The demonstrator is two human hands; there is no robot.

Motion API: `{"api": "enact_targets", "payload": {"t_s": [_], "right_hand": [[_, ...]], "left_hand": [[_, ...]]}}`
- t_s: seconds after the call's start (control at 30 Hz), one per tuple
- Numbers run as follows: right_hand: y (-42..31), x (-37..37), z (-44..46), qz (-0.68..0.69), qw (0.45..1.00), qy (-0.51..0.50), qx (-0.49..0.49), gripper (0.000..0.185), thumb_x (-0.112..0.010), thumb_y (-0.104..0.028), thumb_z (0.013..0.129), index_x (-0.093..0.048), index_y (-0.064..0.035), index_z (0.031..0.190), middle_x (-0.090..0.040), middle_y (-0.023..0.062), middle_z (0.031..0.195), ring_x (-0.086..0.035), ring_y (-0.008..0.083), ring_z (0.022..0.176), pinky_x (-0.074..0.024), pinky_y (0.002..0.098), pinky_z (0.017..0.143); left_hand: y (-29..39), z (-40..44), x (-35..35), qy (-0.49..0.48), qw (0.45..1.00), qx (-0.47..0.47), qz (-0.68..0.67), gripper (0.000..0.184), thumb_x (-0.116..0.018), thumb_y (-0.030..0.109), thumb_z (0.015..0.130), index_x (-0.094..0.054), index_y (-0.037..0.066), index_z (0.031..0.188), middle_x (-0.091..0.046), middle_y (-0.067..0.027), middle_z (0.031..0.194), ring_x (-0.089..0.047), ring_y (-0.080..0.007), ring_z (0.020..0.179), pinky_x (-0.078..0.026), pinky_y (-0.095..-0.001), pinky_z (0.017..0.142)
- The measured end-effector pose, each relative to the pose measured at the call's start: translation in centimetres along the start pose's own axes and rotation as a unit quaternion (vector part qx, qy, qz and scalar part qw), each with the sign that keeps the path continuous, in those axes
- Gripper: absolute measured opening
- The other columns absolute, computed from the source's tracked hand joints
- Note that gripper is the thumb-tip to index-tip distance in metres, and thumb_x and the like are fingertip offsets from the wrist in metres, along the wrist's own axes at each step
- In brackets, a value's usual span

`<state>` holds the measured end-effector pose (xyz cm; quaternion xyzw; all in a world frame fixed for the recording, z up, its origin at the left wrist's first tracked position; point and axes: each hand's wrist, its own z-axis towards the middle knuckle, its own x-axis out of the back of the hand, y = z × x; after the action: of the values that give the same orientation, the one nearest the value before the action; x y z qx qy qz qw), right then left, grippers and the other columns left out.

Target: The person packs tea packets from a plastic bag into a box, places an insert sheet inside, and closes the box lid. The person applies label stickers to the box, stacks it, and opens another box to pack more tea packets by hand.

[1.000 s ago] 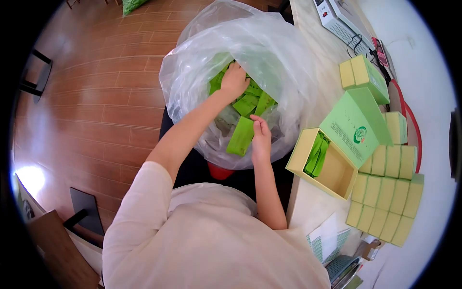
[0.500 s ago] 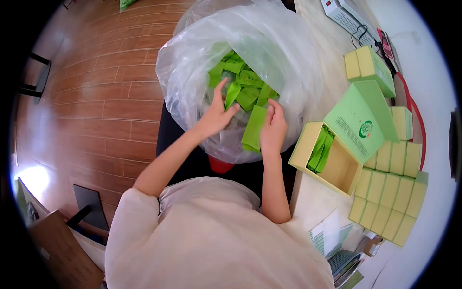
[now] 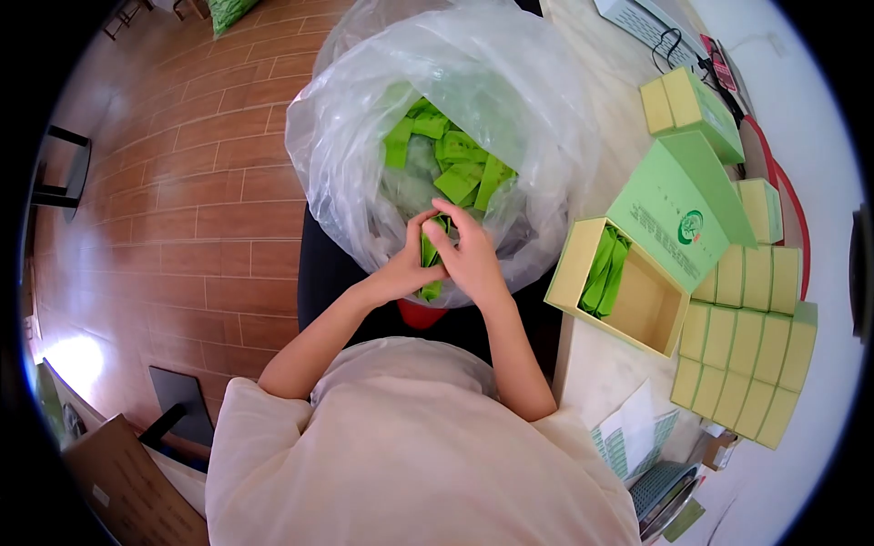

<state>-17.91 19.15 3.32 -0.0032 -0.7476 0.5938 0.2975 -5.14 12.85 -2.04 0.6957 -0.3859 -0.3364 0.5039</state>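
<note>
My left hand (image 3: 401, 273) and my right hand (image 3: 469, 259) meet over the near edge of a clear plastic bag (image 3: 337, 127). Between them they hold green packets (image 3: 431, 289) on edge, partly hidden by the fingers; how many cannot be made out. Several loose green packets (image 3: 460, 177) lie deeper inside the bag. To the right, an open box (image 3: 651, 318) with a light green lid (image 3: 669, 214) holds several green packets (image 3: 603, 278) upright in its left part.
Stacked yellow-green boxes (image 3: 742, 364) stand right of the open box, with two more (image 3: 692, 109) behind. A white appliance (image 3: 651, 32) with a black cable is at the back right. Papers (image 3: 633, 432) and a grey basket (image 3: 663, 491) are near the front right.
My left hand has come out of the bag's middle toward me with a packet. My right hand has moved left with its packet, and both hands now meet around the packets.
</note>
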Motion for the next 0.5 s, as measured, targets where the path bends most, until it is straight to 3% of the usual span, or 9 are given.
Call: {"api": "enact_targets", "payload": {"t_s": [0.07,0.13,0.2,0.33,0.4,0.43,0.5], "right_hand": [[1.0,-0.3,0.2,-0.074,0.981,0.018,0.177,0.043,-0.062,-0.027,0.089,-0.055,0.0012,0.12,-0.059,0.0219,0.119,-0.064,0.0378,0.094,-0.0501,0.0398,0.083],[1.2,-0.1,0.5,-0.063,0.985,-0.005,0.16,0.038,-0.062,-0.024,0.088,-0.057,0.0007,0.117,-0.059,0.0225,0.118,-0.062,0.0377,0.098,-0.0497,0.0403,0.081],[0.7,0.6,1.2,-0.088,0.99,-0.108,0.036,0.032,-0.061,-0.021,0.089,-0.059,0.0017,0.111,-0.06,0.023,0.115,-0.06,0.0382,0.101,-0.0485,0.0415,0.081],[-0.4,1.1,3.3,-0.133,0.98,-0.138,-0.045,0.027,-0.057,-0.019,0.091,-0.059,0.0024,0.107,-0.06,0.0228,0.112,-0.058,0.0412,0.101,-0.0463,0.0459,0.081],[1.9,0.8,4.9,-0.24,0.956,0.161,0.054,0.036,-0.06,-0.026,0.089,-0.058,-0.0002,0.114,-0.06,0.0218,0.112,-0.057,0.0376,0.102,-0.0448,0.0417,0.089],[2.0,0.9,5.7,-0.243,0.956,0.156,0.054,0.036,-0.06,-0.026,0.089,-0.058,-0.0002,0.114,-0.06,0.0218,0.112,-0.057,0.0376,0.102,-0.0448,0.0417,0.089],[2.0,1.2,7.4,-0.307,0.923,0.214,-0.093,0.046,-0.064,-0.031,0.086,-0.054,0.0011,0.118,-0.056,0.0245,0.117,-0.054,0.0375,0.109,-0.042,0.0432,0.093]], "left_hand": [[-0.1,0.1,0.2,0.003,0.999,-0.003,-0.031,0.092,-0.067,0.014,0.079,-0.004,0.007,0.145,-0.039,-0.0184,0.132,-0.04,-0.0267,0.124,-0.034,-0.036,0.103],[0.2,-0.3,0.0,0.011,0.998,0.049,-0.047,0.09,-0.066,0.011,0.079,-0.006,0.009,0.146,-0.044,-0.0154,0.126,-0.045,-0.0229,0.118,-0.037,-0.0338,0.099],[-0.1,-0.5,-0.1,0.015,0.997,0.044,-0.055,0.089,-0.066,0.011,0.079,-0.007,0.011,0.146,-0.045,-0.0149,0.124,-0.048,-0.0219,0.114,-0.039,-0.0329,0.097],[-0.9,-0.4,0.6,0.021,0.996,0.048,-0.076,0.086,-0.065,0.012,0.08,-0.009,0.014,0.146,-0.048,-0.0135,0.118,-0.055,-0.0201,0.102,-0.045,-0.032,0.088],[0.3,-0.7,1.1,0.029,0.985,0.074,-0.154,0.084,-0.064,0.013,0.082,-0.01,0.013,0.145,-0.048,-0.0131,0.117,-0.056,-0.0203,0.1,-0.047,-0.033,0.085],[0.8,-0.8,1.2,0.033,0.969,0.096,-0.225,0.081,-0.063,0.014,0.083,-0.011,0.013,0.145,-0.049,-0.0127,0.116,-0.058,-0.0206,0.097,-0.049,-0.0339,0.082],[0.8,-0.8,1.4,0.035,0.962,0.095,-0.252,0.078,-0.061,0.014,0.084,-0.011,0.013,0.144,-0.049,-0.0128,0.117,-0.058,-0.0213,0.097,-0.05,-0.035,0.081]]}}
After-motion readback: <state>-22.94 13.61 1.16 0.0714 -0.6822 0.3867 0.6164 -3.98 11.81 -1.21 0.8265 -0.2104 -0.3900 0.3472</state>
